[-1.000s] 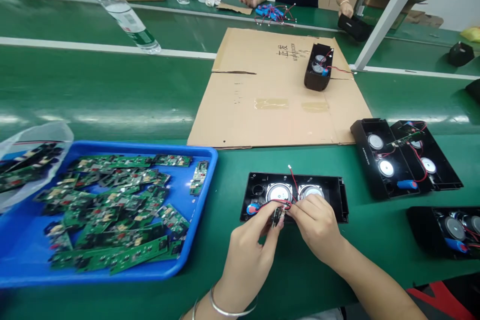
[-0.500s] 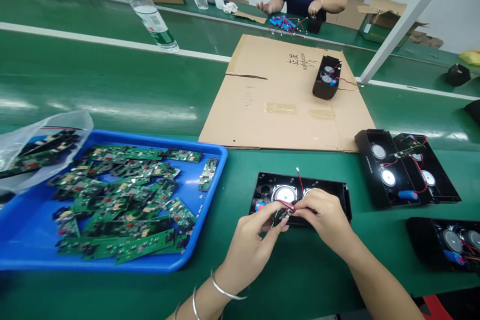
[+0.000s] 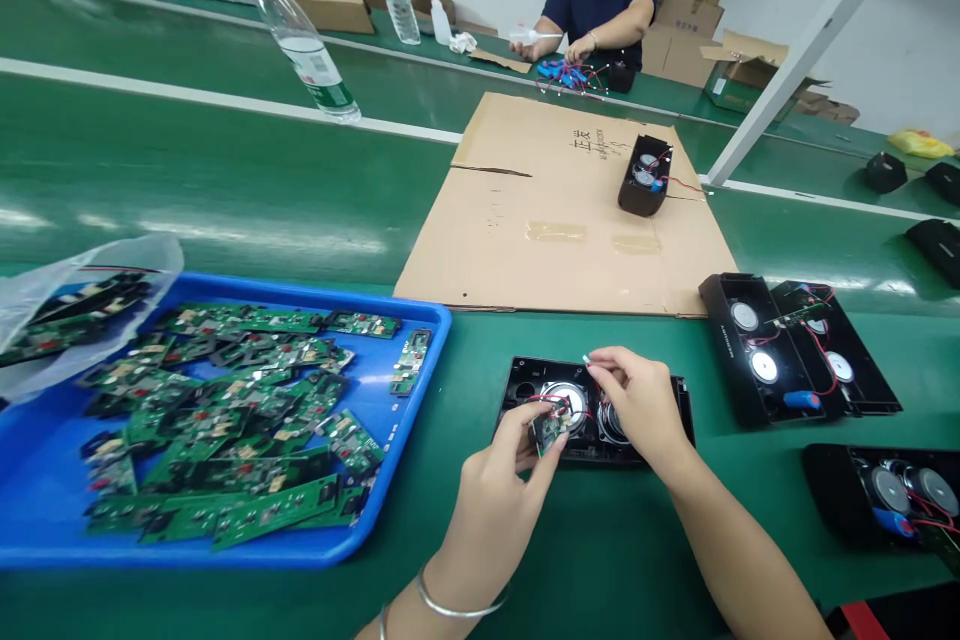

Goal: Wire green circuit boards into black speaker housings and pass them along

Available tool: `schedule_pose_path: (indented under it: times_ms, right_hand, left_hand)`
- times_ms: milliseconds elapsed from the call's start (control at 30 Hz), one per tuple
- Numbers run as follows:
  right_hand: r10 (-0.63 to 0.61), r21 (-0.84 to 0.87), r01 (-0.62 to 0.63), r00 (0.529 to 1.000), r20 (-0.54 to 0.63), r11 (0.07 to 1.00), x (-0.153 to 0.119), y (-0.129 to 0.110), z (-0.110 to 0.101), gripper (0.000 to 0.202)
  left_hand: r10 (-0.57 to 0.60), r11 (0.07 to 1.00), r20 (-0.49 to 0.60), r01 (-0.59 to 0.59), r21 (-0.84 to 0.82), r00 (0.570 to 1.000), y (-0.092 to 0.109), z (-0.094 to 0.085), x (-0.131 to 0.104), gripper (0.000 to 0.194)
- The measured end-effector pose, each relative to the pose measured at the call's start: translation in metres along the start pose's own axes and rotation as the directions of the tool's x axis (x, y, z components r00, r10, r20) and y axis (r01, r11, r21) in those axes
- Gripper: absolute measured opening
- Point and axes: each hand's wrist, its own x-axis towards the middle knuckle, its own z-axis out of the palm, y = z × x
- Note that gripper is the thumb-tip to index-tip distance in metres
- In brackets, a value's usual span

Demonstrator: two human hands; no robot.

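Observation:
A black speaker housing lies on the green bench in front of me, with round silver speakers inside. Above its left half, my left hand pinches a small green circuit board between thumb and fingers. Red wires run from near the board. My right hand is over the housing's right half, thumb and forefinger closed on a small white wire connector near the far edge. That hand covers part of the second speaker.
A blue tray of circuit boards stands at left, with a plastic bag on its corner. Beyond lies a cardboard sheet bearing another housing. More housings are at right. A co-worker sits across the bench.
My right hand has moved from beside the board to the housing's far edge, now pinching the white connector. My left hand still holds the board. The co-worker's one hand has shifted toward the blue parts.

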Motion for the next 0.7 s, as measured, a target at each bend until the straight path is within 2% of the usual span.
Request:
schedule_pose_path:
  times_ms: [67,133,233,333,400,467,567,700]
  right_hand:
    - [-0.011,0.075,0.009,1.000,0.025,0.997,-0.003,0.001,-0.006,0.013]
    - [-0.029,0.157,0.010,0.992,0.121,0.988,-0.007,0.004,-0.015,0.014]
    - [-0.067,0.276,-0.017,0.954,0.294,0.961,-0.016,0.009,-0.027,0.014]
    - [-0.119,0.308,0.001,0.923,0.365,0.951,-0.026,0.011,-0.026,0.014]
    - [-0.171,0.249,0.090,0.930,0.325,0.964,-0.033,0.012,-0.019,0.015]
    - [-0.265,0.131,0.241,0.941,0.211,0.962,-0.039,0.012,-0.010,0.018]
    - [-0.421,-0.112,0.424,0.905,0.052,0.899,-0.045,0.013,0.001,0.023]
    - [-0.494,-0.272,0.478,0.869,0.009,0.835,-0.046,0.015,0.005,0.024]
  left_hand:
    - [0.009,0.999,-0.017,-0.008,0.045,1.000,0.000,0.001,0.002,0.017]
    - [0.012,0.997,-0.022,-0.010,0.079,1.000,0.000,0.002,0.004,0.017]
    - [0.009,0.995,-0.006,-0.008,0.103,1.000,0.000,0.004,0.006,0.018]
    - [0.017,0.991,0.013,-0.019,0.133,1.000,0.000,0.006,0.006,0.020]
    - [0.023,0.985,0.026,-0.027,0.169,0.999,0.000,0.006,0.007,0.020]
    - [0.010,0.982,0.047,-0.019,0.190,0.999,0.001,0.006,0.007,0.020]
    - [-0.059,0.986,0.103,0.042,0.163,0.993,0.003,0.005,0.009,0.020]
    - [-0.149,0.987,0.195,0.133,0.092,0.969,0.009,0.004,0.013,0.020]
